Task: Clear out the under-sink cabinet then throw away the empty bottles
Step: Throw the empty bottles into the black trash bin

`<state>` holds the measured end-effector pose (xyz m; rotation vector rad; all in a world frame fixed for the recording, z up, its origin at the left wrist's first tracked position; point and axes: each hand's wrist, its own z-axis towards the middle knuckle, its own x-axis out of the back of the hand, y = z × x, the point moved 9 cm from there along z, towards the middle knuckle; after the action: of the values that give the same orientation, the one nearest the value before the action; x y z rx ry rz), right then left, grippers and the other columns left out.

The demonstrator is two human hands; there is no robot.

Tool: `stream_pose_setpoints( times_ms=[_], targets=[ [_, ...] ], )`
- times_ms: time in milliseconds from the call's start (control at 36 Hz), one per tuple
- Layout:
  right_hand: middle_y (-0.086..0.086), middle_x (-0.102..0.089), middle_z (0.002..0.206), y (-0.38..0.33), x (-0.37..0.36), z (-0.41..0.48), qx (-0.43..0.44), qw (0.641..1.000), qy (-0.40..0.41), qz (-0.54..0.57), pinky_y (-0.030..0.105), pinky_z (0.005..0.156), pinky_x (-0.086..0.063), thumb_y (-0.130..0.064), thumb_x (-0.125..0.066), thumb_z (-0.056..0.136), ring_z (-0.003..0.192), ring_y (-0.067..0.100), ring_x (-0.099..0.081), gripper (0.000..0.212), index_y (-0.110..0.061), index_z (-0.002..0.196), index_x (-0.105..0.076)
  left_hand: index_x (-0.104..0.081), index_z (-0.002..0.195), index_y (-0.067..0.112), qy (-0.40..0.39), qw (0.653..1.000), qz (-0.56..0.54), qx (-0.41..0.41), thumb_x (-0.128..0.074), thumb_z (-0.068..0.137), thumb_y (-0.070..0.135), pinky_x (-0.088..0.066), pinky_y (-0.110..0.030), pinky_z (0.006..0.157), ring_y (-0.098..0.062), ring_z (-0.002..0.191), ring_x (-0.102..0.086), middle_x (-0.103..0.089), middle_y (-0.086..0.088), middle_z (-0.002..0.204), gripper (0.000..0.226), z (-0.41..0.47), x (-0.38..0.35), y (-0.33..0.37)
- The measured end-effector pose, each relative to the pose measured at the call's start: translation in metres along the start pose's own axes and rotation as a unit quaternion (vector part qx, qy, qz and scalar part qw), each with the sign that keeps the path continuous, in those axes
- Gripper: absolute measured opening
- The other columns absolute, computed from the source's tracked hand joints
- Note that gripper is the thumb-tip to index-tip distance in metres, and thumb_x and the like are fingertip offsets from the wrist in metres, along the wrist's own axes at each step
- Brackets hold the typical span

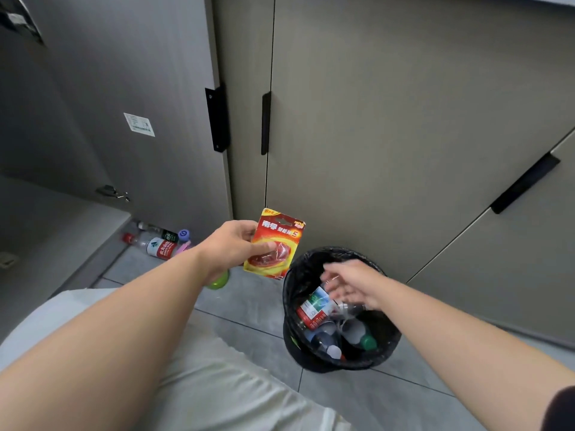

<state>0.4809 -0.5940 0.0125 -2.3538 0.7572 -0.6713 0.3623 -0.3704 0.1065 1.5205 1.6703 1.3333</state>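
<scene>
Hovering above the bin (337, 251), the right hand (351, 284) seems open, though blurred; discarded bottles (314, 309) lie beneath. The left hand (230, 244) pinches a red pack (277, 244) nearby; a careless drop could bin it. Loose bottles (155, 242) lie beyond that hand.

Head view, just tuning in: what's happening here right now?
A person is at a black-lined bin. The left hand pinches a red battery pack beside the bin, while the right hand hovers open over it. Several discarded bottles already lie inside; a few loose bottles lie on the floor by the open cabinet door.
</scene>
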Motion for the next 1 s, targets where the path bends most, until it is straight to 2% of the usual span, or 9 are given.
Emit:
stream_pose_setpoints(
  times_ms=[111, 278, 361, 444, 528, 694, 778, 889, 1000],
  targets=[
    [0.004, -0.070, 0.113, -0.072, -0.020, -0.027, 0.175, 0.980, -0.066, 0.067, 0.032, 0.077, -0.051, -0.043, -0.056, 0.098, 0.100, 0.021, -0.067, 0.030, -0.023, 0.118, -0.066, -0.069, 0.113, 0.015, -0.022, 1.000, -0.008, -0.001, -0.081, 0.084, 0.023, -0.061, -0.036, 0.086, -0.016, 0.093, -0.076, -0.079, 0.000, 0.100, 0.032, 0.002, -0.006, 0.000],
    [0.005, -0.071, 0.115, -0.113, -0.043, -0.051, 0.259, 0.955, -0.124, 0.068, 0.037, 0.088, -0.048, -0.047, -0.058, 0.097, 0.102, 0.018, -0.066, 0.033, -0.025, 0.121, -0.065, -0.067, 0.117, 0.020, -0.044, 0.999, -0.007, -0.009, -0.085, 0.081, 0.023, -0.062, -0.040, 0.088, -0.018, 0.097, -0.076, -0.079, 0.001, 0.103, 0.041, 0.007, -0.014, 0.001],
    [0.009, -0.074, 0.113, -0.109, -0.038, -0.045, 0.278, 0.956, -0.081, 0.041, 0.028, 0.074, -0.045, -0.029, -0.065, 0.096, 0.094, 0.015, -0.066, 0.024, -0.017, 0.117, -0.069, -0.069, 0.113, 0.020, -0.058, 0.998, 0.005, -0.007, -0.085, 0.080, 0.024, -0.062, -0.042, 0.089, -0.017, 0.095, -0.076, -0.079, 0.001, 0.101, 0.037, 0.010, -0.019, 0.000],
    [0.000, -0.077, 0.102, -0.097, -0.019, -0.035, 0.283, 0.959, -0.015, 0.019, 0.017, 0.063, -0.045, -0.016, -0.066, 0.094, 0.084, 0.002, -0.065, 0.018, -0.018, 0.111, -0.072, -0.070, 0.106, 0.019, -0.048, 0.998, 0.025, -0.019, -0.083, 0.083, 0.027, -0.062, -0.039, 0.086, -0.014, 0.092, -0.076, -0.079, 0.002, 0.096, 0.029, 0.011, -0.019, 0.000],
    [-0.010, -0.078, 0.090, -0.079, 0.010, -0.025, 0.268, 0.962, 0.050, 0.020, 0.008, 0.056, -0.045, -0.008, -0.066, 0.092, 0.072, -0.005, -0.067, 0.017, -0.022, 0.099, -0.074, -0.070, 0.102, 0.019, 0.017, 0.999, 0.037, -0.025, -0.079, 0.087, 0.030, -0.062, -0.037, 0.083, -0.014, 0.092, -0.072, -0.076, -0.006, 0.096, 0.021, 0.015, -0.004, -0.002],
    [0.003, -0.076, 0.079, -0.042, 0.045, -0.011, 0.230, 0.959, 0.158, -0.055, 0.027, 0.068, -0.053, 0.002, -0.063, 0.079, 0.072, 0.013, -0.065, 0.024, -0.018, 0.077, -0.077, -0.070, 0.098, 0.015, 0.034, 0.999, 0.037, -0.009, -0.071, 0.093, 0.027, -0.060, -0.038, 0.084, -0.012, 0.087, -0.073, -0.071, -0.004, 0.095, 0.013, 0.020, 0.004, -0.014],
    [-0.001, -0.075, 0.077, -0.035, 0.044, -0.006, 0.225, 0.951, 0.194, -0.088, 0.026, 0.067, -0.052, 0.004, -0.062, 0.077, 0.072, 0.014, -0.066, 0.034, -0.025, 0.067, -0.076, -0.071, 0.098, 0.017, 0.029, 0.998, 0.047, -0.005, -0.071, 0.092, 0.029, -0.059, -0.034, 0.079, -0.012, 0.088, -0.074, -0.071, -0.001, 0.091, 0.013, 0.020, 0.003, -0.016],
    [-0.001, -0.075, 0.082, -0.030, 0.027, 0.012, 0.211, 0.953, 0.175, -0.129, 0.027, 0.068, -0.050, 0.003, -0.060, 0.082, 0.077, 0.017, -0.065, 0.035, -0.026, 0.071, -0.076, -0.069, 0.100, 0.016, 0.029, 0.998, 0.049, -0.001, -0.069, 0.094, 0.027, -0.059, -0.036, 0.082, -0.014, 0.092, -0.074, -0.072, -0.004, 0.096, 0.013, 0.017, 0.004, -0.017],
    [-0.009, -0.069, 0.084, -0.030, 0.022, 0.024, 0.175, 0.950, 0.202, -0.164, 0.023, 0.059, -0.043, -0.001, -0.052, 0.085, 0.069, 0.014, -0.060, 0.037, -0.030, 0.074, -0.073, -0.069, 0.100, 0.016, 0.048, 0.998, 0.049, 0.008, -0.067, 0.096, 0.026, -0.058, -0.036, 0.083, -0.019, 0.097, -0.072, -0.072, -0.010, 0.105, 0.011, 0.014, 0.013, -0.019]
  ],
)
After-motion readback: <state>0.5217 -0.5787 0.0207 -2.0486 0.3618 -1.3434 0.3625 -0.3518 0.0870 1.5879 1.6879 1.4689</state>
